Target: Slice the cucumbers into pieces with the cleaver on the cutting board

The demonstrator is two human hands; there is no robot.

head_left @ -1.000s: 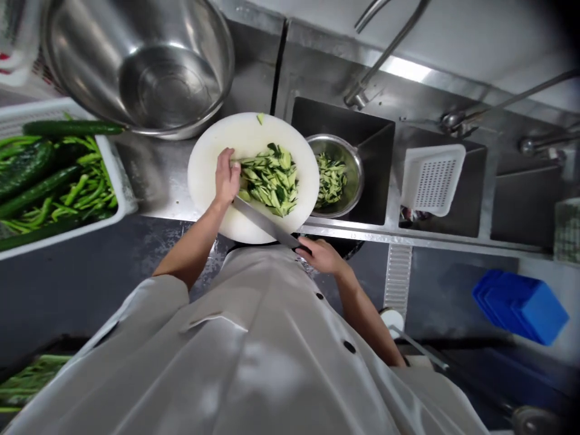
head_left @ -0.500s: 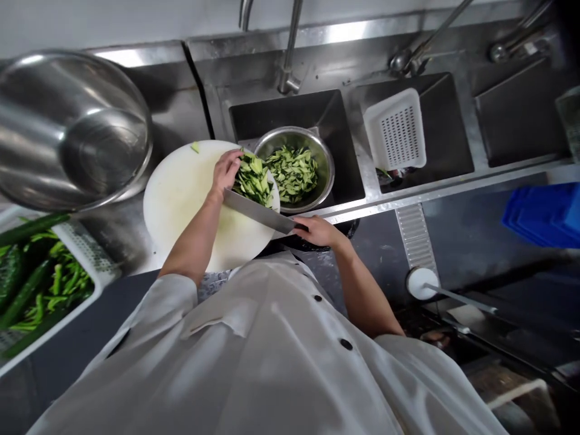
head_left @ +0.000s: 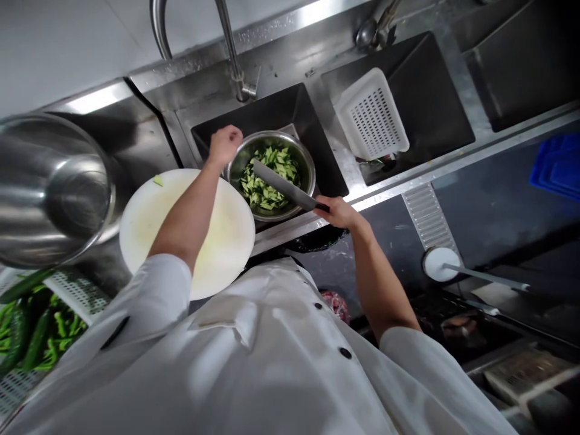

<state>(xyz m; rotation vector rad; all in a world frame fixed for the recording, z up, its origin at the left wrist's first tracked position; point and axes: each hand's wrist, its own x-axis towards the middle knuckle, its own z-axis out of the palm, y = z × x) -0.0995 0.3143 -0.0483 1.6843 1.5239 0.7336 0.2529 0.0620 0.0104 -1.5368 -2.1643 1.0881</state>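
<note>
In my right hand (head_left: 338, 212) is the dark handle of a cleaver (head_left: 283, 186). Its broad blade reaches left over a steel bowl (head_left: 312, 163). Cut green cucumber pieces (head_left: 267, 181) fill much of this bowl, which sits in the left sink. At the bowl's upper left rim, my left hand (head_left: 225, 145) has its fingers curled in, with nothing visible in them. Below my left forearm lies a round white cutting board (head_left: 226, 241), stained pale green. One small green piece (head_left: 157, 180) rests near its far edge.
A large steel basin (head_left: 27, 181) stands at the left. Beneath it, a white crate (head_left: 75, 296) holds whole cucumbers (head_left: 38, 338) and green peppers. A white perforated basket (head_left: 374, 118) leans in the middle sink. A faucet (head_left: 240, 87) rises behind the left sink.
The pile of cut pieces has gone from the board's right edge into the bowl. My left hand has moved off the board toward the bowl's far rim; the cleaver has swung over the bowl.
</note>
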